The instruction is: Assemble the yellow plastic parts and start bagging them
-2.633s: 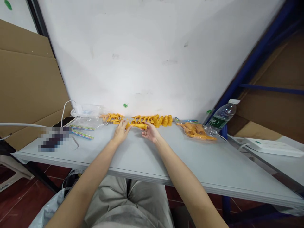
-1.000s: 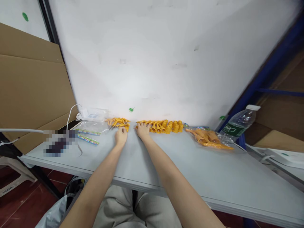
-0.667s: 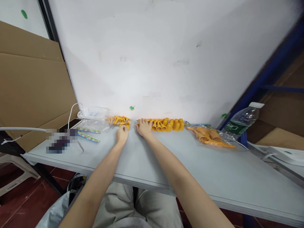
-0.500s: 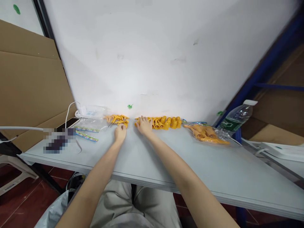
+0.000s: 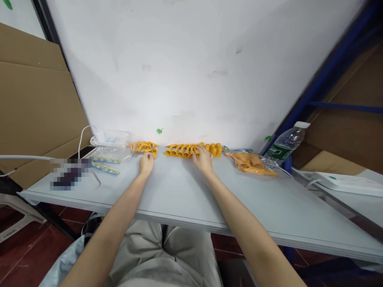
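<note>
My left hand [image 5: 146,162] rests at the near edge of a small pile of yellow-orange plastic pieces [image 5: 143,145] with thin metal chains. Its fingers are curled; a yellow end shows beside them, but what they hold is partly hidden. To the right, a row of yellow horn-shaped pieces [image 5: 179,150] lies along the wall, hollow openings facing me. My right hand [image 5: 204,160] reaches over this row with bent fingers around one of the pieces. Several yellow cup-like ends [image 5: 216,150] show just right of that hand.
A clear bag of larger orange pieces [image 5: 249,162] lies at right, before a tilted water bottle [image 5: 287,143]. Printed plastic strips [image 5: 104,167], clear packaging [image 5: 115,150] and a pixelated dark item [image 5: 69,175] lie left. A cardboard sheet [image 5: 36,103] bounds the left; a white wall [image 5: 185,71] stands behind.
My right hand has moved right along the row, uncovering the horn-shaped pieces at its left end. My left hand stays by the chained pieces. The view has shifted slightly.
</note>
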`<state>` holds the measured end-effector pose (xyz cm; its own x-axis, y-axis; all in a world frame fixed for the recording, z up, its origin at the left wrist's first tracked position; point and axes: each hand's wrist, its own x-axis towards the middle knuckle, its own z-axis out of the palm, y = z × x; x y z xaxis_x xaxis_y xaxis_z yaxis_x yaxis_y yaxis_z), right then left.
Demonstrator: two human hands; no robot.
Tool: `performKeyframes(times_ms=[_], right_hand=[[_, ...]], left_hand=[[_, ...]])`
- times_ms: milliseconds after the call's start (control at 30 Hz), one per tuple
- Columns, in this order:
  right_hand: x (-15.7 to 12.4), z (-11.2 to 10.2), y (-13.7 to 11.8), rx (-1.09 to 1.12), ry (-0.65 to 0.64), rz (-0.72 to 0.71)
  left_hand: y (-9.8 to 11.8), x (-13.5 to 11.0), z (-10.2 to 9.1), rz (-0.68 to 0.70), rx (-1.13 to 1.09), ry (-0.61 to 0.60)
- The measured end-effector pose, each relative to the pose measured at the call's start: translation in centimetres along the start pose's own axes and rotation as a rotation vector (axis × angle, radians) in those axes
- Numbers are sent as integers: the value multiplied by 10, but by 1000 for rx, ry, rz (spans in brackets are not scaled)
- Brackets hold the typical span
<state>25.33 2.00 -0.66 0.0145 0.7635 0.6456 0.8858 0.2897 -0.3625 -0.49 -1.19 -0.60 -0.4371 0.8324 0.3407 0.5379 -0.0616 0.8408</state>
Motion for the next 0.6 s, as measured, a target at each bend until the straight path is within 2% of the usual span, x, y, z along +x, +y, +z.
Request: performKeyframes(times_ms=[133,200,333,500,600], right_hand=[[-6,-2,19,27,42,62],[-5,-6,25,37,53,92],[-3,-16,33,25,70,180],[-5,-24,39,10,60,271],[-7,-25,41,-9,79,307]], left_hand=[[-6,12,0,42,67,40],[-9,22,-1,32,127,23],[-12,48,-11,52,236,-56],[-12,84,-34,127,453,-217],[-11,97,-42,132,504,-270]])
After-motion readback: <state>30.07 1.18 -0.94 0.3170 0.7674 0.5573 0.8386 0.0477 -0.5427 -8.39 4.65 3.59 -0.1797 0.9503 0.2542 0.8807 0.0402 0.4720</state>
